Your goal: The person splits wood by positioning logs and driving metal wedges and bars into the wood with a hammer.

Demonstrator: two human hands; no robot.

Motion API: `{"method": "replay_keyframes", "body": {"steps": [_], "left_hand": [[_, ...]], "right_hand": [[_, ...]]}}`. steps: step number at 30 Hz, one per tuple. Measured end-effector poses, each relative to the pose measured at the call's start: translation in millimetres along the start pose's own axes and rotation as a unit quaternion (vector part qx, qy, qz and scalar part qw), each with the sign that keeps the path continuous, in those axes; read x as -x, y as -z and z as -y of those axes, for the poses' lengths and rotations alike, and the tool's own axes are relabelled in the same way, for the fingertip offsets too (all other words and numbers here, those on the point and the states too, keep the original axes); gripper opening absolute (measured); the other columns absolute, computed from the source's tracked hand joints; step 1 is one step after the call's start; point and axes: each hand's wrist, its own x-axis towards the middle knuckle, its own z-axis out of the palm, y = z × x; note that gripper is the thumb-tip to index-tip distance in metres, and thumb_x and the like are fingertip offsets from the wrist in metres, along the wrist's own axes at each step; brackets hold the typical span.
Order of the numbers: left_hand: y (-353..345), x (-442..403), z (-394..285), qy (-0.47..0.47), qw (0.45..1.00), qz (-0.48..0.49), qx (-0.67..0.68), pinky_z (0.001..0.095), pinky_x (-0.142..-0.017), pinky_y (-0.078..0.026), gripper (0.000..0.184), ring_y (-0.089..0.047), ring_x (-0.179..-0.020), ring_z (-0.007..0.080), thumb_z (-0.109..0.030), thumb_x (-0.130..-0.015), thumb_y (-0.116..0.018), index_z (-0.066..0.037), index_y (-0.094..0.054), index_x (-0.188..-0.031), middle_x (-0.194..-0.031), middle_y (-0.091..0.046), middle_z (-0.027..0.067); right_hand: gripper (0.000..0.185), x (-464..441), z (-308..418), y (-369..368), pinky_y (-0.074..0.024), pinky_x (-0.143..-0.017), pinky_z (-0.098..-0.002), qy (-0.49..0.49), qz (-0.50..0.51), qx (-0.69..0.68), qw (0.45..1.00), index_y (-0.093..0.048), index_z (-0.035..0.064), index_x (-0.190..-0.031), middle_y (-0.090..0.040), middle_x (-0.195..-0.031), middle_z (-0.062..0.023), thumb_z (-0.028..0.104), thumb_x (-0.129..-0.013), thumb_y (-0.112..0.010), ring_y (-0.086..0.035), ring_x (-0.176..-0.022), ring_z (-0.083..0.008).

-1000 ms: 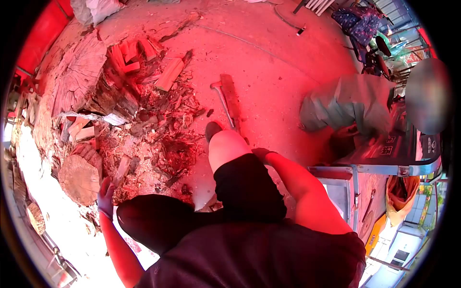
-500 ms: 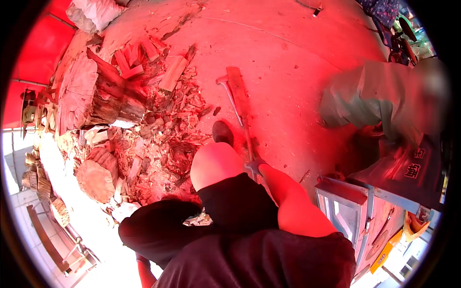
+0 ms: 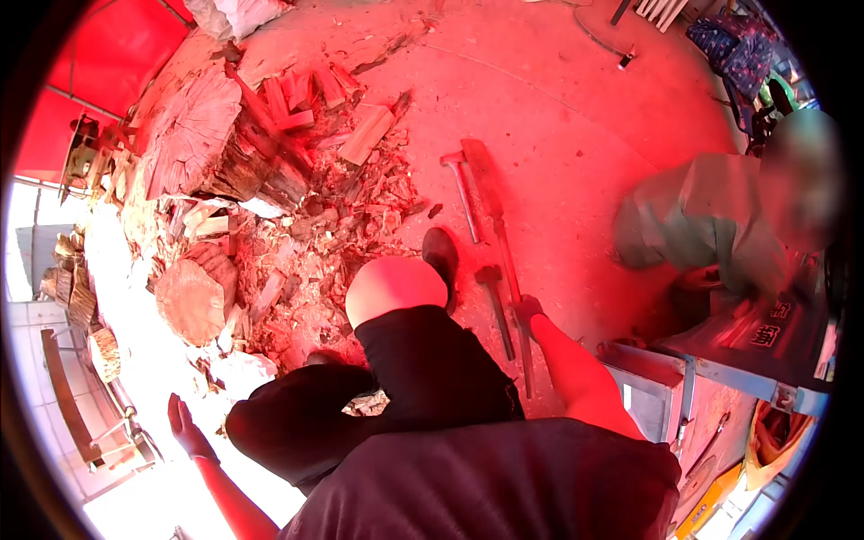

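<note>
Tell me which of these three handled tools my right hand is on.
The longest tool, with the flat blade: your right hand is on it. The shorter tool beside that blade and the hammer-like tool nearer you are both untouched.

Logs (image 3: 192, 301) left, long-handled tool (image 3: 483, 178) centre

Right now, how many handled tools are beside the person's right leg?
3: a flat-bladed one in the right hand; left of it lie a slim one, farther out, and a dark-headed one, nearer. Others may be hidden.
</note>
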Motion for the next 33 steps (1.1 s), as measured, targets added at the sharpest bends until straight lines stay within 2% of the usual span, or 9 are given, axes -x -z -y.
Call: {"method": "replay_keyframes", "body": {"steps": [8,10,15,17,19,21,25,30,33], "left_hand": [[-106.7,58.9,-126.1,-0.12,0.928,0.273,0.224,0.0301,-0.105,-0.039,0.036,-0.054,-0.118,0.0157,-0.01,-0.099,-0.053,0.003,-0.054,-0.132,-0.124,-0.061,0.0079],[-123.2,77.9,-138.4,-0.16,0.899,0.353,0.204,0.0276,-0.1,-0.042,0.034,-0.055,-0.114,0.013,-0.011,-0.099,-0.055,0.002,-0.057,-0.13,-0.122,-0.061,0.0059],[-137.0,151.5,-199.5,-0.127,0.765,0.597,0.205,0.0284,-0.102,-0.042,0.046,-0.053,-0.117,0.0117,-0.015,-0.097,-0.061,-0.001,-0.05,-0.139,-0.128,-0.06,0.0067],[-154.0,166.9,-211.3,-0.26,0.752,0.583,0.167,0.0301,-0.107,-0.038,0.05,-0.048,-0.128,0.0135,-0.016,-0.097,-0.062,-0.003,-0.045,-0.143,-0.136,-0.055,0.0083],[-165.1,178.0,-224.5,-0.188,0.732,0.595,0.275,0.0341,-0.111,-0.035,0.06,-0.04,-0.138,0.0192,-0.023,-0.096,-0.065,-0.004,-0.04,-0.147,-0.145,-0.047,0.0126],[-178.6,172.1,-234.5,-0.377,0.831,0.387,0.136,0.0389,-0.115,-0.031,0.068,-0.035,-0.143,0.0281,-0.032,-0.093,-0.067,-0.005,-0.037,-0.148,-0.151,-0.038,0.0181],[-215.5,140.5,-235.9,-0.402,0.88,0.252,0.024,0.0422,-0.117,-0.027,0.077,-0.03,-0.143,0.0376,-0.043,-0.087,-0.068,-0.007,-0.038,-0.148,-0.153,-0.032,0.0236],[-255.4,101.7,-250.6,-0.26,0.88,0.355,-0.178,0.0451,-0.107,-0.041,0.065,-0.046,-0.134,0.0351,-0.042,-0.088,-0.064,-0.013,-0.047,-0.143,-0.144,-0.049,0.0174],[-311.8,81.8,-235.4,-0.199,0.807,0.46,-0.311,0.0459,-0.096,-0.049,0.055,-0.061,-0.117,0.034,-0.039,-0.087,-0.063,-0.026,-0.052,-0.14,-0.128,-0.063,0.013]], "right_hand": [[0.026,165.3,134.0,67.3,-0.0599,-0.075,-0.0396,0.118,0.149,-0.298,0.936,-0.059,0.0049,-0.11,-0.064,-0.094,-0.0067,0.027,-0.096,-0.063,-0.064,-0.068,-0.0192],[0.024,188.5,174.5,75.7,-0.0582,-0.078,-0.0374,0.121,0.307,-0.399,0.856,-0.061,0.0047,-0.106,-0.065,-0.088,-0.0063,0.027,-0.097,-0.06,-0.065,-0.069,-0.0186],[0.018,242.9,298.1,41.0,-0.059,-0.081,-0.0372,0.104,0.378,-0.528,0.753,-0.063,0.0018,-0.089,-0.066,-0.078,-0.0105,0.017,-0.096,-0.055,-0.067,-0.071,-0.0201],[0.021,227.8,335.9,8.2,-0.06,-0.08,-0.0399,0.106,0.333,-0.553,0.756,-0.062,0.0001,-0.081,-0.067,-0.079,-0.012,0.013,-0.093,-0.051,-0.068,-0.075,-0.0243],[0.022,223.3,365.1,-26.9,-0.0605,-0.079,-0.0411,0.111,0.329,-0.543,0.764,-0.062,-0.001,-0.077,-0.068,-0.079,-0.0128,0.011,-0.091,-0.05,-0.068,-0.077,-0.027],[0.022,214.4,385.8,-63.9,-0.061,-0.079,-0.0403,0.124,0.312,-0.495,0.802,-0.062,-0.0023,-0.08,-0.067,-0.081,-0.0133,0.011,-0.091,-0.049,-0.068,-0.079,-0.0286],[0.022,206.5,383.4,-121.0,-0.0597,-0.077,-0.0386,0.109,0.308,-0.438,0.838,-0.058,-0.0058,-0.1,-0.067,-0.096,-0.0159,0.011,-0.091,-0.047,-0.067,-0.087,-0.0284],[0.021,204.9,349.2,-169.0,-0.0556,-0.07,-0.0316,0.17,0.33,-0.43,0.823,-0.059,0.0055,-0.084,-0.063,-0.081,-0.0093,0.024,-0.09,-0.05,-0.063,-0.074,-0.0232],[0.021,125.0,317.4,-191.5,-0.0533,-0.065,-0.0303,0.159,0.295,-0.461,0.822,-0.058,0.0086,-0.082,-0.059,-0.074,-0.0057,0.026,-0.091,-0.049,-0.059,-0.068,-0.021]]}}
